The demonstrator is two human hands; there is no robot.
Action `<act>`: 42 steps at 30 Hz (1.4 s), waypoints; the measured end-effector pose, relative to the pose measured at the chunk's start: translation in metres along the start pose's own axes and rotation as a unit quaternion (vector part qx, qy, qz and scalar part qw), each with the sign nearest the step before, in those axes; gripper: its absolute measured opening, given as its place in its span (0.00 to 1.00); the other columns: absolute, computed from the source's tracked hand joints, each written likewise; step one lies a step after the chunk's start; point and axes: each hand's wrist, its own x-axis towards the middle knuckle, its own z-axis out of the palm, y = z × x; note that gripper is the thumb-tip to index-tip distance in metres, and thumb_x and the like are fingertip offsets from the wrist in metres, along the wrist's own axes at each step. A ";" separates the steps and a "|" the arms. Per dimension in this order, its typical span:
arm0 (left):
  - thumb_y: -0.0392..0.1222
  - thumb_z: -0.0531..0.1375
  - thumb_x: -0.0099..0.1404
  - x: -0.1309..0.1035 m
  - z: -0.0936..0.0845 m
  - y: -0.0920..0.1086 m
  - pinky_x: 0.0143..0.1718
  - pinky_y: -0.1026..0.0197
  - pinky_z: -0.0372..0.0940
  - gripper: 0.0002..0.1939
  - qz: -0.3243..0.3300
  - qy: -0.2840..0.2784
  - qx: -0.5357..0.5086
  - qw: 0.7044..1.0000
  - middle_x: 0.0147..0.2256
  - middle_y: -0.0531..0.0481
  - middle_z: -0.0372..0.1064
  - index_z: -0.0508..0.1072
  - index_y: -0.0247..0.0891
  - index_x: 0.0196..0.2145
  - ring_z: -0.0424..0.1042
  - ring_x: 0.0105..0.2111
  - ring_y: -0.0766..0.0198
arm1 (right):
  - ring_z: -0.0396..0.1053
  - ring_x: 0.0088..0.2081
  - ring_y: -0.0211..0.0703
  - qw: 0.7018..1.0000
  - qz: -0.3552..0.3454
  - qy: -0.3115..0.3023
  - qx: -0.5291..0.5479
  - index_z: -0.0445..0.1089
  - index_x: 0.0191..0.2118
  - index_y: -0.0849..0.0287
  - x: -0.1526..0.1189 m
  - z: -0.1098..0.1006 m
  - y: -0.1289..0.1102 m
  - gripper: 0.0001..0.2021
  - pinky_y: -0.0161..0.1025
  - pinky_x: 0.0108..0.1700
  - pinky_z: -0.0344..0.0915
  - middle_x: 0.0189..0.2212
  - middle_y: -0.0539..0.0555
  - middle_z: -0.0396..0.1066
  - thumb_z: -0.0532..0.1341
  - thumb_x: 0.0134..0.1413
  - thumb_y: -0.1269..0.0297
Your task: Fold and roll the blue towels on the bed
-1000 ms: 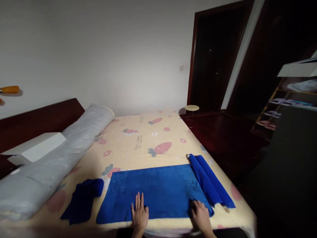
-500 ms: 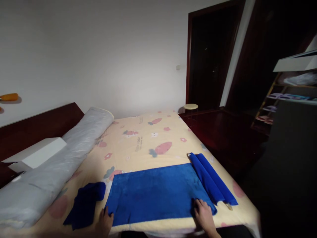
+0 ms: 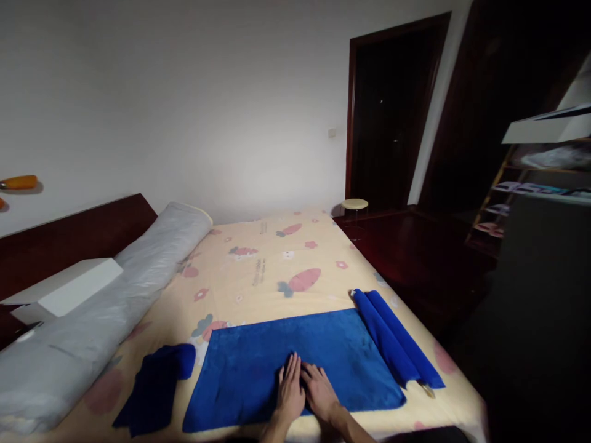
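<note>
Near the bed's front edge, cloth is touched by left hand and right hand, fingers extended, nothing gripped; even, flat pressure is advised.

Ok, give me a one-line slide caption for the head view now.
Hands side by side on a spread blue cloth, rolled blue fabric to its right, on a patterned bed.

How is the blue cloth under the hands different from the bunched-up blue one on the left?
The flat cloth is spread in a rectangle; the bunched cloth has an uneven outline. The flat cloth covers more bed than the bunched cloth. The left hand and right hand touch the flat cloth, not the bunched cloth. Both are blue.
</note>
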 end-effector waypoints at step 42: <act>0.27 0.46 0.55 -0.001 0.011 -0.082 0.68 0.50 0.43 0.43 -0.050 0.045 0.057 0.996 0.68 0.60 0.39 0.49 0.51 0.66 0.42 0.68 0.65 | 0.57 0.63 0.48 0.995 0.044 0.080 -0.027 0.65 0.60 0.56 -0.008 -0.007 0.074 0.29 0.47 0.64 0.49 0.63 0.57 0.61 0.51 0.50 0.70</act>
